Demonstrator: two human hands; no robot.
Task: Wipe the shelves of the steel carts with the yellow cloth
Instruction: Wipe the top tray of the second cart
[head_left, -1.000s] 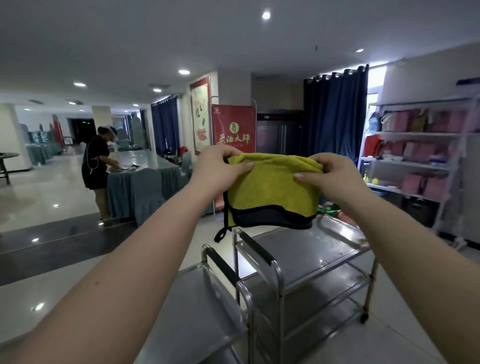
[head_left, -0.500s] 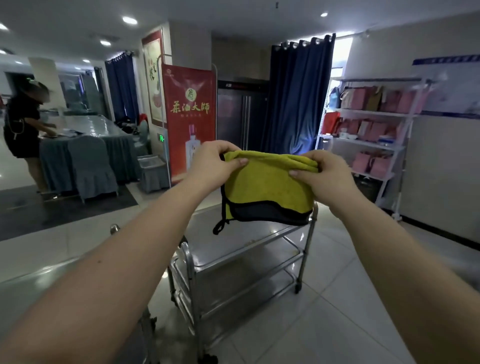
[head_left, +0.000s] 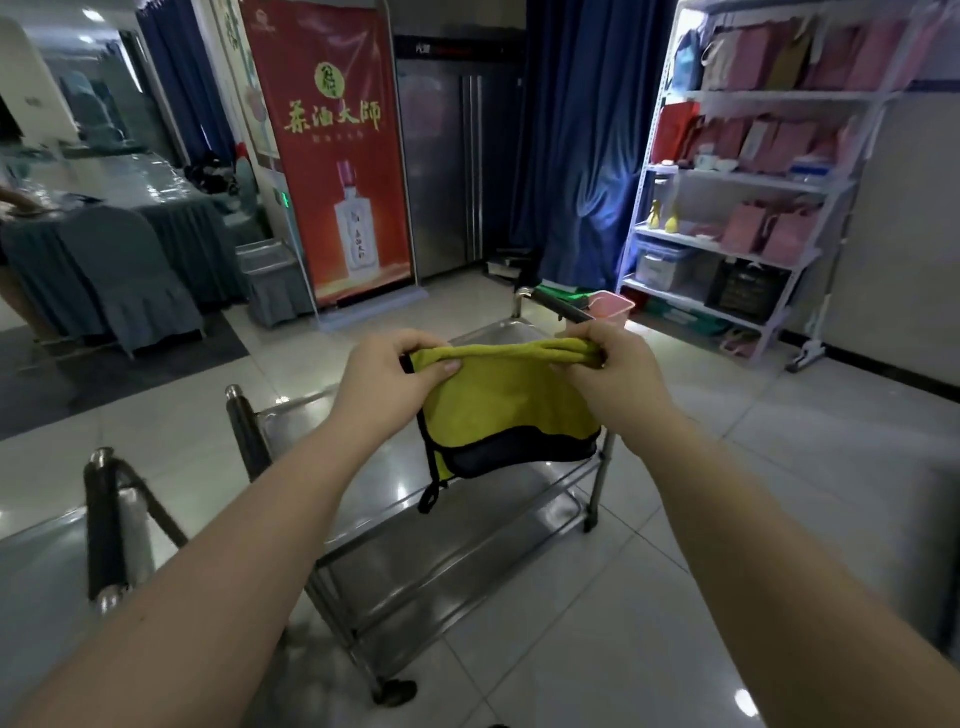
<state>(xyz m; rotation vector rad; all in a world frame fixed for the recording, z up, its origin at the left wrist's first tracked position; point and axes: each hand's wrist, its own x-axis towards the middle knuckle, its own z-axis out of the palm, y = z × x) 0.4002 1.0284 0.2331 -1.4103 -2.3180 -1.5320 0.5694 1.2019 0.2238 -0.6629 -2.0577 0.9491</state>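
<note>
Pinching yellow cloth (head_left: 509, 400), left hand (head_left: 384, 374) and right hand (head_left: 610, 376) hover above steel cart (head_left: 296, 423) on tiles (head_left: 779, 467).

Left hand (head_left: 387, 376) and right hand (head_left: 615, 374) each pinched a top corner of the yellow cloth (head_left: 506, 410), held hanging above a steel cart (head_left: 363, 519). A second cart's handle (head_left: 106, 525) stood nearer, left.

we hold both bare forearms extended forward, converging toward the centre. our left hand (head_left: 387, 371) pinches the left top edge of the yellow cloth (head_left: 509, 405), thumb on the near face. our right hand (head_left: 615, 371) pinches the right top edge at equal height.
</note>
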